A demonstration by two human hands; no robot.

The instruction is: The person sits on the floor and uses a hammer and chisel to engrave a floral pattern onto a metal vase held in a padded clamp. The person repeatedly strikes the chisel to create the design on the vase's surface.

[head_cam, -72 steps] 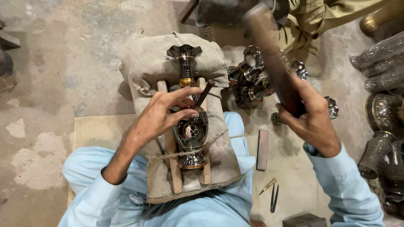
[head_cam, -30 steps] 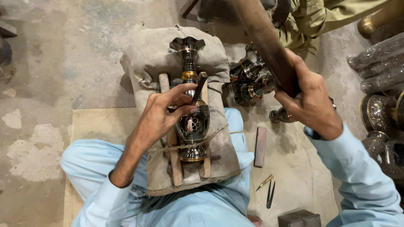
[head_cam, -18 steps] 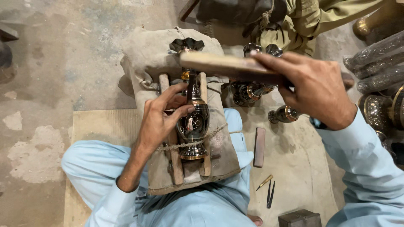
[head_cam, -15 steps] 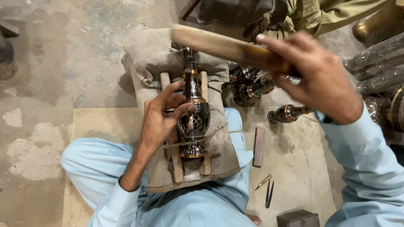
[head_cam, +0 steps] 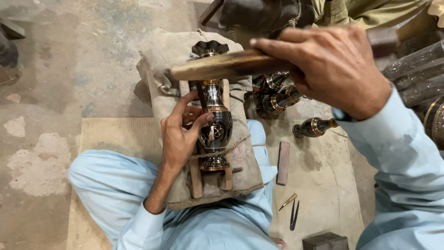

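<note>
- While the person sits cross-legged on the floor, a padded cloth cushion (head_cam: pixel 157 69) rests across the lap, carrying two wooden slats (head_cam: pixel 194 178).
- Tied between those slats by string lies the dark engraved vase (head_cam: pixel 215 132), flared mouth pointing away.
- Right hand (head_cam: pixel 335 65): grip clenched on a wooden mallet (head_cam: pixel 222 66), poised above the vase neck.
- Left hand (head_cam: pixel 182 129): pinching a thin chisel (head_cam: pixel 201 96) against the vase shoulder.
- Progress, judging by looks: much pattern already cut; chasing seems unfinished.
- More vases (head_cam: pixel 273 99) lie beside, small tools (head_cam: pixel 291 210) nearby.

Rough grey concrete floor (head_cam: pixel 69 55) with pale worn patches, tan mat (head_cam: pixel 115 134) over it, soft even light
</note>
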